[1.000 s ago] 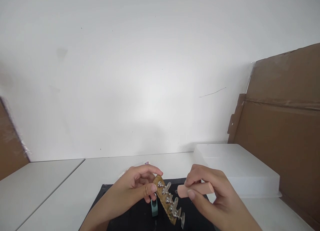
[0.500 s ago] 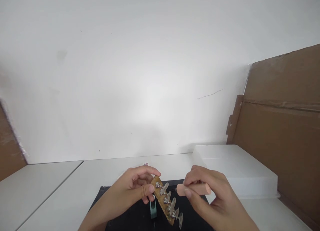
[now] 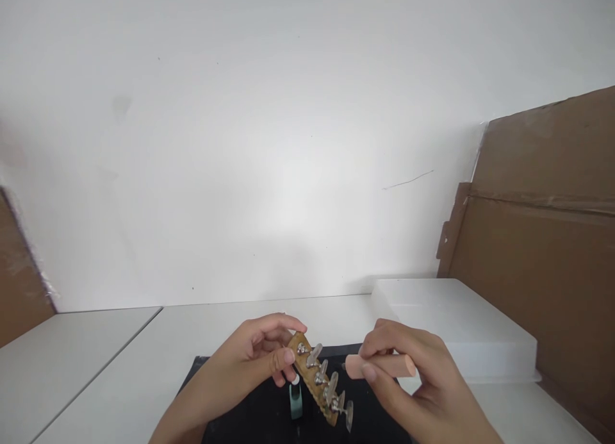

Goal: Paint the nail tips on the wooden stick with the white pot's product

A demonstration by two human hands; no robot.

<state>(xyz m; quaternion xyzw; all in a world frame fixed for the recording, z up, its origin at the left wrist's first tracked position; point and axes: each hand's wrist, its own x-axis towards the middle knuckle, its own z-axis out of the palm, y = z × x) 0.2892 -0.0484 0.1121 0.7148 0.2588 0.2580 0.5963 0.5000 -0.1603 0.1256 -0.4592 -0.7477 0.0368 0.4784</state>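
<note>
My left hand [image 3: 262, 354] is closed on one end of a tan nail tip stand [image 3: 307, 373], thumb in front and fingers behind. Several clear nail tips [image 3: 331, 387] stick out from its silver holders, and the stand slants down to the right. In my right hand [image 3: 408, 373] is a nail polish brush with a peach cylindrical cap [image 3: 384, 366], pinched by thumb and fingers. Its dark bristle end points left, slightly apart from the tips. Below my left fingers stands a green nail polish bottle [image 3: 295, 402] with a white neck.
A black mat [image 3: 259, 412] lies under the hands on the white table [image 3: 110, 380]. At the right stands a white translucent box [image 3: 456, 328]. Cardboard panels [image 3: 542, 252] flank the right side, and a white wall rises behind.
The right hand and its brush have shifted slightly right, away from the tips. The stand has moved a little up and left in view. Both grips look the same.
</note>
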